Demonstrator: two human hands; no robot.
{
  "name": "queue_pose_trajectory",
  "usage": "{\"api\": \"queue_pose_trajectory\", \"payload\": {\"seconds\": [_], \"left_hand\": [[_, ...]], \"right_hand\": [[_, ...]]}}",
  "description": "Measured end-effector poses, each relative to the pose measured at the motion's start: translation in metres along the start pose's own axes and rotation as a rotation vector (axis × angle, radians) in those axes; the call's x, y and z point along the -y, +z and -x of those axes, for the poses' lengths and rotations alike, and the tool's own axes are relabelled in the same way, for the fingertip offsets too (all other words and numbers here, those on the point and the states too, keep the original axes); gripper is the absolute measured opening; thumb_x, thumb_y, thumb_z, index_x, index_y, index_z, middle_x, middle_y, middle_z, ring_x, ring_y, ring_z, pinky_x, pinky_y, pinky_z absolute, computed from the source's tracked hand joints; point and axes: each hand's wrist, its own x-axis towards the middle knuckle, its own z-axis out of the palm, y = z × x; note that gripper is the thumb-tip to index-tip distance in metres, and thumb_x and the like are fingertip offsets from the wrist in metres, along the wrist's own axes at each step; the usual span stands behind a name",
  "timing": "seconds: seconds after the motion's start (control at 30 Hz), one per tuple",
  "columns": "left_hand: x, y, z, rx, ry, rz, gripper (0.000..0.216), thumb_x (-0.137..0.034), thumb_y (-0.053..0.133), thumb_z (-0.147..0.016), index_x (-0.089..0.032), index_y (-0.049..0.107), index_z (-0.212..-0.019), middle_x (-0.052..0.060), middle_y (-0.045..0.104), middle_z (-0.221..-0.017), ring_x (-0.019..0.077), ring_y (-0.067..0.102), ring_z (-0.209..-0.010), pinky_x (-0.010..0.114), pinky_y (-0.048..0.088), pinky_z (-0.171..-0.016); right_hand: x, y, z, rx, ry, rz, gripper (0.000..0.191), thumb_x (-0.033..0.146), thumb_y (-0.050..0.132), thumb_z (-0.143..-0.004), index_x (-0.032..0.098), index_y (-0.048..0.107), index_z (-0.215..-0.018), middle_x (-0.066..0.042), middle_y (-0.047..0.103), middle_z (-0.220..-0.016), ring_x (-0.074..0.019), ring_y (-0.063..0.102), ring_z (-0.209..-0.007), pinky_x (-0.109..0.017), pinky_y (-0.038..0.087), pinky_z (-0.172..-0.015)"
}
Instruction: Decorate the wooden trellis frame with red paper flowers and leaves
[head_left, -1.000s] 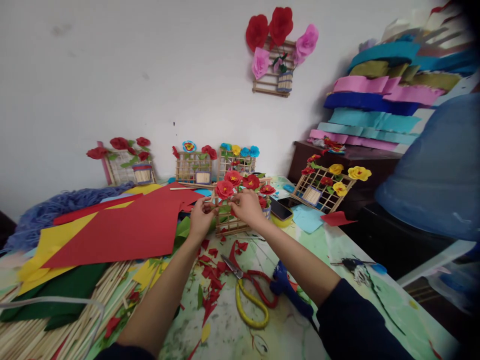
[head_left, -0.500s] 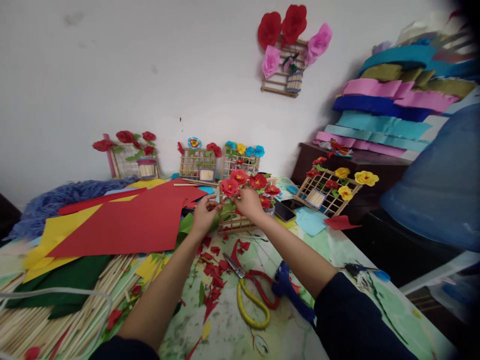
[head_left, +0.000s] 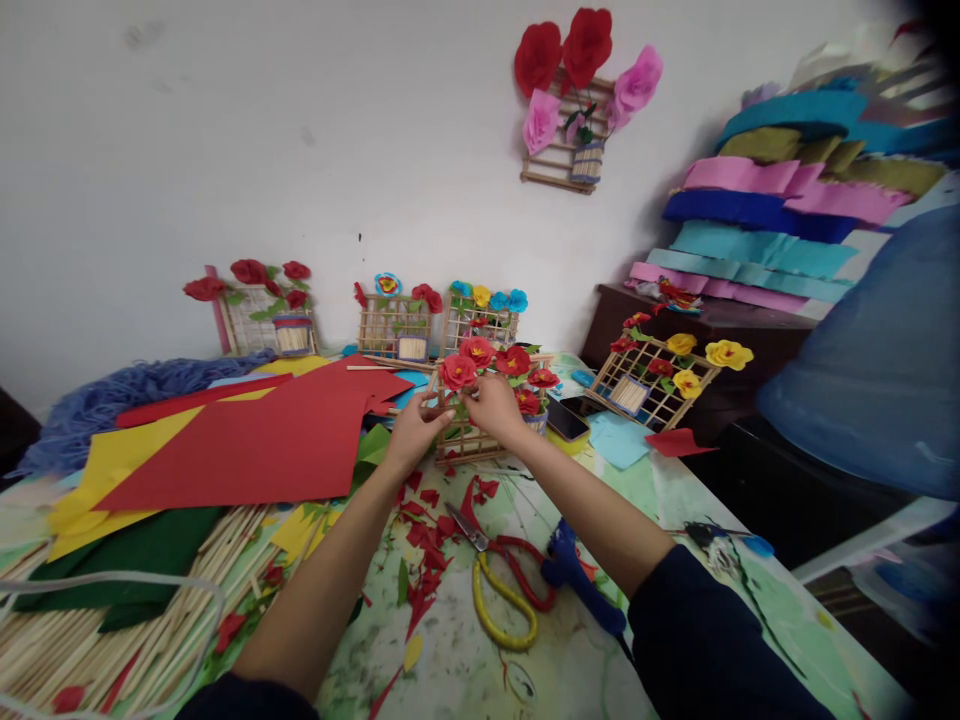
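A small stick lattice (head_left: pixel 474 446) with red paper flowers stands upright on the table in front of me. My left hand (head_left: pixel 414 434) is at its left edge, thumb in front of the sticks and fingers curled at the side, closed around that edge. Just below a red paper flower (head_left: pixel 457 372) on the upper left, my right hand (head_left: pixel 496 408) is closed in a pinch. What lies between its fingertips is hidden. Other red flowers (head_left: pixel 514 361) sit above and to the right of this hand.
Open scissors (head_left: pixel 484 545) and a blue glue gun (head_left: pixel 577 580) lie nearer me, beside red paper scraps (head_left: pixel 427 545). Red card (head_left: pixel 255 455) and thin sticks (head_left: pixel 172 600) cover the left. Phones (head_left: pixel 568 420) and a finished lattice (head_left: pixel 656 380) are at right.
My left thumb has moved right, in front of the lattice's left edge. My right hand has shifted very slightly left and stays pinched below the flower.
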Motion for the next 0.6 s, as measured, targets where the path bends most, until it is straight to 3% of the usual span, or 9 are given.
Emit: {"api": "queue_pose_trajectory", "payload": {"seconds": [0.27,0.47,0.6], "left_hand": [[0.001,0.013,0.0,0.005,-0.021,0.232,0.07,-0.024,0.075,-0.055,-0.014,0.049,-0.119,0.008,0.07,-0.084,0.0246,0.068,-0.083,0.035,0.051,-0.074],[-0.007,0.016,0.004,-0.004,-0.072,0.322,0.071,-0.024,0.076,-0.053,-0.014,0.048,-0.117,0.005,0.069,-0.079,0.0223,0.067,-0.078,0.031,0.05,-0.07],[-0.011,0.017,0.006,-0.005,-0.103,0.394,0.071,-0.024,0.078,-0.05,-0.014,0.049,-0.114,0.004,0.068,-0.078,0.0209,0.067,-0.076,0.03,0.049,-0.07]], "right_hand": [[0.005,0.0,0.006,0.068,0.03,-0.068,0.016,0.024,0.056,-0.083,0.018,0.071,-0.08,-0.006,0.07,-0.076,-0.0189,0.059,-0.071,-0.026,0.035,-0.067],[0.011,-0.002,0.017,0.008,-0.017,-0.11,0.015,0.031,0.06,-0.084,0.021,0.072,-0.081,-0.003,0.07,-0.079,-0.021,0.057,-0.086,-0.033,0.031,-0.085],[0.015,-0.008,0.028,-0.014,-0.034,-0.132,0.025,0.034,0.05,-0.092,0.021,0.07,-0.089,-0.005,0.069,-0.09,-0.0203,0.054,-0.095,-0.034,0.027,-0.09]]}}
